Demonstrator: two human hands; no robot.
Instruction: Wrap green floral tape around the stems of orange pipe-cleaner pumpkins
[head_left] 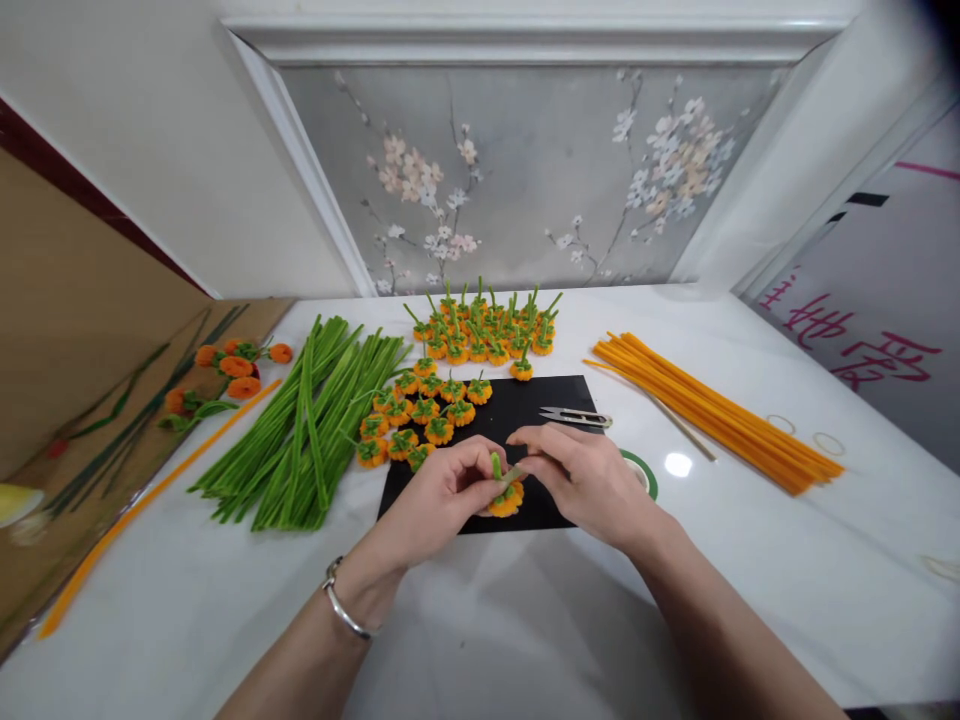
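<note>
Over the front edge of a black mat (525,400), my left hand (450,495) pinches a small orange pipe-cleaner pumpkin (506,502) with an upright green stem. My right hand (589,480) has its fingers closed on a short, pale, tape-like strip (513,476) that reaches the stem's base. Both hands nearly meet at the pumpkin, and the fingers partly cover it. Thread snips (576,417) lie on the mat just beyond my right hand. A green-rimmed tape roll (651,480) is partly hidden behind that hand.
Finished-looking pumpkins (480,330) crowd the back, with more pumpkins (424,410) on the mat's left. Green pipe cleaners (300,440) lie left, orange ones (712,410) right beside a thin stick (686,430). Orange flowers (236,368) rest on brown cardboard (45,270). A wall panel (517,180) stands behind.
</note>
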